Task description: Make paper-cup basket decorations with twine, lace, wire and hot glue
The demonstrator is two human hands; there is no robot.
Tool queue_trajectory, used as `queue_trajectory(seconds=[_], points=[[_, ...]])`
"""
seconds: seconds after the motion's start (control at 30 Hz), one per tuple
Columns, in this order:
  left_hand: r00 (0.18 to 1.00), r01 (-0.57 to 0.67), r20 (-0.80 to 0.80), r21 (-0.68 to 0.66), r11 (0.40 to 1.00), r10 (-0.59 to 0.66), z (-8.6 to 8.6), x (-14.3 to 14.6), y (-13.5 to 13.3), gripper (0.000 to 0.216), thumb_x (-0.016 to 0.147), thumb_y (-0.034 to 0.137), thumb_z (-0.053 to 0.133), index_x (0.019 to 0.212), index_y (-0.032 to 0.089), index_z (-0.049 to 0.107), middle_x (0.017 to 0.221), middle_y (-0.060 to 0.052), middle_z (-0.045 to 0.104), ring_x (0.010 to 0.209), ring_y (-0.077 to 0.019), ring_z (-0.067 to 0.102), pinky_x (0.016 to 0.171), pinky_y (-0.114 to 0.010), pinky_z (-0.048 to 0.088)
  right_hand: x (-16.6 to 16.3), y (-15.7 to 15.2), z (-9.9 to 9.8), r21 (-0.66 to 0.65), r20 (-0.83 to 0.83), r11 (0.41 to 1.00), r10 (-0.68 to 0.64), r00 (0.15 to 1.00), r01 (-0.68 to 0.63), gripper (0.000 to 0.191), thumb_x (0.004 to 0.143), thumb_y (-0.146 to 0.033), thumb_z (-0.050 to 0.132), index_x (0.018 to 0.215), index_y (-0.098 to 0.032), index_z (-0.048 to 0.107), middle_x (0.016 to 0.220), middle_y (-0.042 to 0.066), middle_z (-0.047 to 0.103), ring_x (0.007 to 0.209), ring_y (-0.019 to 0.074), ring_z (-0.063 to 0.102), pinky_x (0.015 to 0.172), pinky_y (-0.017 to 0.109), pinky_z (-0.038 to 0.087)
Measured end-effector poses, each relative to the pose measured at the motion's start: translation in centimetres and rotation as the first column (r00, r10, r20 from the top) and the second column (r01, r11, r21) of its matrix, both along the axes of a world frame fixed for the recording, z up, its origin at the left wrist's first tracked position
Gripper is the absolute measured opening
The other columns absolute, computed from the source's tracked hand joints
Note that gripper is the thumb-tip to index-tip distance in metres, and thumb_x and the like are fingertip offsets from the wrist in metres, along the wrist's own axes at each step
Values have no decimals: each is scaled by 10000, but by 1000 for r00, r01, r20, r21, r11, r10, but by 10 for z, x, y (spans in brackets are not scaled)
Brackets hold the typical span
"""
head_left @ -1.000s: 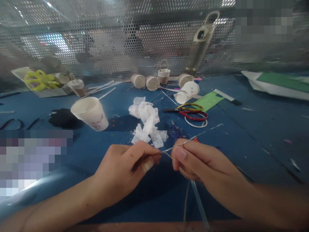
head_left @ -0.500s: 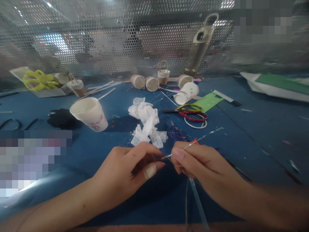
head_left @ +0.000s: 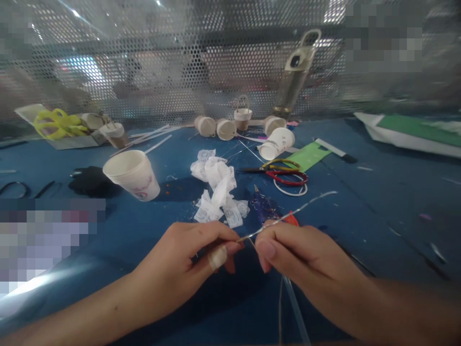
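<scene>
My left hand [head_left: 198,254], a pale bandage round its thumb, pinches the near end of a thin silvery wire [head_left: 306,204]. From that pinch the wire slants up to the right, passing over the index finger of my right hand [head_left: 298,254]. A short thin strand [head_left: 252,243] leads from the same spot into my right hand's closed thumb and forefinger; its end is hidden there. Behind the right hand lies what looks like a blue glue gun [head_left: 264,204] with a red part [head_left: 291,219]. A clear stick [head_left: 296,310] sticks out below that hand.
Crumpled white lacy pieces [head_left: 218,180] lie ahead of my hands. Stacked paper cups [head_left: 133,175] stand left; scissors [head_left: 277,170] and green paper [head_left: 309,154] lie right. Small cup baskets [head_left: 243,117], a yellow-handled item [head_left: 57,122] and a bottle [head_left: 293,79] line the perforated metal screen [head_left: 162,62].
The right thumb and forefinger have come off the wire, which now runs over the forefinger, and closed on the short strand. The left fingers have closed tighter on the wire's end.
</scene>
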State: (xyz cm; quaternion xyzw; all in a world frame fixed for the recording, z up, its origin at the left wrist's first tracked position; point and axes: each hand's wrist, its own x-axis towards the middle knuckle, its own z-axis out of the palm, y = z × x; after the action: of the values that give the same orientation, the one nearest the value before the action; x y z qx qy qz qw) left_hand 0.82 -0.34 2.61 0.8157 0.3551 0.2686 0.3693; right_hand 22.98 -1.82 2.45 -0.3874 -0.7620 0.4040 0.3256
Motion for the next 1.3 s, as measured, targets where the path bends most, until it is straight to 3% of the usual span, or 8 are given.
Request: queue_trajectory(seconds=[0.1,0.23,0.37,0.53,0.77,1.07,1.17,1.3], points=[[999,-34,25,74,997,33,0,1,-2,115,977,187,588,927,221,686,739,71,734,593,-64,645,606,-143,473,1,0,0,-14,1,1000,7,1000,-7,328,1026,-340,472,737,-221,574,676,-25,584,602,105,523,560,212,431],[997,-71,29,154,986,67,-3,0,-3,83,950,164,624,923,227,671,719,89,728,580,-57,643,586,-136,459,-2,1,-2,-87,33,996,11,999,-8,305,1004,-394,510,778,-219,618,640,-26,525,557,114,462,476,225,368],[996,-86,26,173,981,83,-5,-1,-4,71,950,172,638,955,237,665,735,98,738,527,-43,632,557,-135,454,-5,2,-3,-120,-2,992,42,999,-42,294,996,-370,521,778,-214,643,673,-23,538,558,106,471,474,226,363],[996,-82,-5,196,977,84,-5,-1,-8,78,954,167,638,971,241,656,729,98,741,535,-49,654,572,-134,471,-5,1,-6,-71,-29,993,88,996,-90,285,1019,-363,499,844,-225,676,711,-17,573,610,114,522,524,234,397],[997,-69,-18,217,974,75,-5,-2,-9,95,953,147,622,977,233,655,729,81,745,527,-64,656,563,-146,479,-6,2,-6,-53,-28,993,103,994,-105,326,1026,-351,480,773,-210,628,716,-10,571,629,118,533,564,235,432],[995,-30,-74,427,904,68,-11,-2,-7,76,989,203,574,1029,238,630,784,41,786,636,-142,731,622,-223,508,-7,2,1,32,-20,997,66,998,-65,334,1008,-214,426,701,-212,558,664,-34,548,610,97,542,598,210,445],[995,-15,-86,362,932,49,-9,-2,-6,76,978,196,582,1016,229,639,783,36,780,645,-143,727,620,-223,504,-8,4,0,35,8,998,51,999,-51,354,993,-205,427,648,-208,503,633,-31,512,579,100,504,554,217,420],[998,28,-57,69,997,-24,-1,-2,-4,64,980,234,603,1007,227,661,834,54,757,679,-90,697,644,-163,494,-8,6,-1,28,23,999,44,999,-44,358,987,-199,433,635,-207,500,629,-34,498,574,98,486,538,216,402]])
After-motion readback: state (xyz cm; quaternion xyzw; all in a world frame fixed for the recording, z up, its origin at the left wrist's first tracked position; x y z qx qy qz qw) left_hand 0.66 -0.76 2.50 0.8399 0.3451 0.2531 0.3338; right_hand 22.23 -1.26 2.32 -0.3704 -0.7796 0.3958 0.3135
